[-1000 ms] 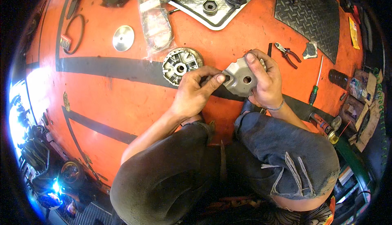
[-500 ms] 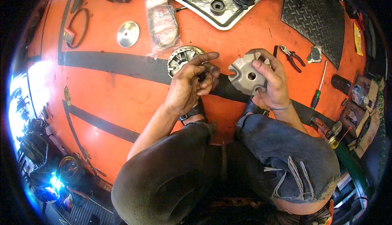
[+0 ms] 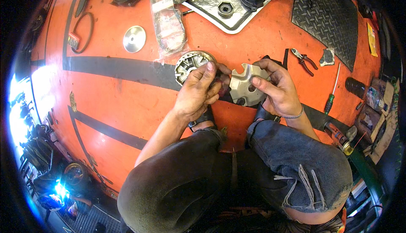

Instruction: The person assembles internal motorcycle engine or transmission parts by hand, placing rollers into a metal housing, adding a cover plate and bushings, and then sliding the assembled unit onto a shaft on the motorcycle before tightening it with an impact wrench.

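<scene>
My right hand grips a grey metal ramp plate with notched edges and a hole near its middle, thumb on its face and fingers behind. Beside its left edge is my left hand, thumb raised and fingers curled in. One left fingertip reaches close to the plate's edge; whether it touches I cannot tell. What those fingers hold, if anything, is hidden. Just beyond the left hand a round ribbed variator half lies on the floor, partly covered by that hand.
On the orange floor lie a shiny metal disc, a drive belt, and a plastic-wrapped pack. A metal tray holds a large nut. Rightward are pliers, a screwdriver and a spray can.
The ramp plate has tilted and moved slightly left, toward my left hand. My left index finger no longer points out across; the thumb now stands up and the fingers curl.
</scene>
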`<state>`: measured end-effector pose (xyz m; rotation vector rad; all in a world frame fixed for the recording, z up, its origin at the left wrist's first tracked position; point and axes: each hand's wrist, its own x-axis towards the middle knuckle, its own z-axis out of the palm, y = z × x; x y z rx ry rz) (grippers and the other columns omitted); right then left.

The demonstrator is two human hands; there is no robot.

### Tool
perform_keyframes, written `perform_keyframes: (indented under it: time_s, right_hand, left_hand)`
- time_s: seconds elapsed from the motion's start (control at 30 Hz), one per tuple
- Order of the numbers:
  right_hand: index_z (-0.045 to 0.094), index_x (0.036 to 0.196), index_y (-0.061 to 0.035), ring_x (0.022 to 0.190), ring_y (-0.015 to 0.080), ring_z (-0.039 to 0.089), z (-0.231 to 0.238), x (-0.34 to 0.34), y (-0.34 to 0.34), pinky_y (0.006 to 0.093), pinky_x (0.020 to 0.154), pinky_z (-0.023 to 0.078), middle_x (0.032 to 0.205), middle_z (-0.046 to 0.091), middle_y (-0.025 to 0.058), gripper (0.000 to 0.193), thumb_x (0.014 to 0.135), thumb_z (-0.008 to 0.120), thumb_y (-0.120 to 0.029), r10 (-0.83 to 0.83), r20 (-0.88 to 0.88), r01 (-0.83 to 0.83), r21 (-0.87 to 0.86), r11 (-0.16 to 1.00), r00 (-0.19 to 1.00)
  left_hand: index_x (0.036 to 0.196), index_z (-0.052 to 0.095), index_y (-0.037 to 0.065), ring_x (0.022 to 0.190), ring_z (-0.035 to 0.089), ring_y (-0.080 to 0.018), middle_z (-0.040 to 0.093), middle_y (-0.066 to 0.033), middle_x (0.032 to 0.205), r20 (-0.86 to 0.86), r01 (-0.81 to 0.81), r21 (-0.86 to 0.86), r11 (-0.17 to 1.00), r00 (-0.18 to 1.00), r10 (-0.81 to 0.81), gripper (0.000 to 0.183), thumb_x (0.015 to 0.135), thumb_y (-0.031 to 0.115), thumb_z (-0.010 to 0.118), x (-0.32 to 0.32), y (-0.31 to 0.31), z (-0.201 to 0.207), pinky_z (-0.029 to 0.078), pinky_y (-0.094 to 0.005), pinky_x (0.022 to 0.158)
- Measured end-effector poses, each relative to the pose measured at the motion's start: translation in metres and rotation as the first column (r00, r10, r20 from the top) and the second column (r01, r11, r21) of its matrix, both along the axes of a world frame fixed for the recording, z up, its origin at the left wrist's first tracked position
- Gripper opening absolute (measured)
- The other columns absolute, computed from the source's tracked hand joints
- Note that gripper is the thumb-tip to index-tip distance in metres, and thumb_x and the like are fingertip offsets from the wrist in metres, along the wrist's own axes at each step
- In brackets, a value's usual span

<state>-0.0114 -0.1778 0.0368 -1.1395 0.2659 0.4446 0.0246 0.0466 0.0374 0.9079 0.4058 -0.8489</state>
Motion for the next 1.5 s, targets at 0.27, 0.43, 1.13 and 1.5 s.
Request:
perform_keyframes:
  time_s: [0.27, 0.43, 1.13, 1.5]
  right_hand:
    - [0.061, 0.109, 0.0002, 0.081, 0.0075, 0.062, 0.007, 0.002, 0.000, 0.0224, 0.071, 0.048, 0.091, 0.066, 0.0021, 0.028, 0.091, 0.070, -0.020, 0.052, 0.001, -0.052, -0.072, 0.996, 0.999]
    - [0.063, 0.108, 0.0009, 0.075, 0.0065, 0.060, 0.012, 0.003, 0.000, 0.0208, 0.063, 0.047, 0.085, 0.065, 0.0025, 0.028, 0.092, 0.068, -0.021, 0.080, -0.142, -0.076, 0.038, 0.996, 0.987]
    - [0.062, 0.112, 0.0017, 0.076, 0.0071, 0.060, 0.011, 0.005, -0.003, 0.0222, 0.066, 0.051, 0.088, 0.064, 0.0017, 0.030, 0.092, 0.066, -0.020, 0.118, -0.222, -0.078, 0.182, 0.980, 0.968]
    - [0.065, 0.106, -0.0004, 0.075, 0.0073, 0.060, 0.012, 0.003, -0.001, 0.0220, 0.065, 0.048, 0.086, 0.065, 0.0009, 0.027, 0.091, 0.068, -0.023, 0.111, -0.107, -0.117, -0.054, 0.992, 0.988]
  left_hand:
    - [0.115, 0.060, -0.003, 0.051, 0.027, -0.0016, 0.045, 0.0036, 0.073, -0.004, -0.002, -0.050, 0.999, 1.000, 0.002, 0.044, 0.105, 0.037, 0.045, 0.003, -0.003, -0.001, 0.023, -0.0183, 0.046]
    - [0.119, 0.057, -0.005, 0.055, 0.038, -0.0033, 0.052, -0.0005, 0.081, 0.048, 0.032, -0.050, 0.998, 0.998, -0.029, 0.031, 0.100, 0.020, 0.059, 0.002, -0.001, 0.002, 0.025, -0.0174, 0.045]
    - [0.108, 0.053, 0.008, 0.051, 0.039, -0.0017, 0.065, -0.0040, 0.078, 0.192, 0.139, 0.103, 0.985, 0.969, -0.157, 0.019, 0.100, 0.024, 0.060, -0.002, 0.001, -0.007, 0.026, -0.0188, 0.045]
    - [0.103, 0.058, 0.004, 0.060, 0.048, -0.0023, 0.067, -0.0033, 0.082, 0.145, 0.081, 0.153, 0.985, 0.984, -0.103, 0.018, 0.092, 0.011, 0.070, 0.001, -0.004, 0.002, 0.029, -0.0171, 0.046]
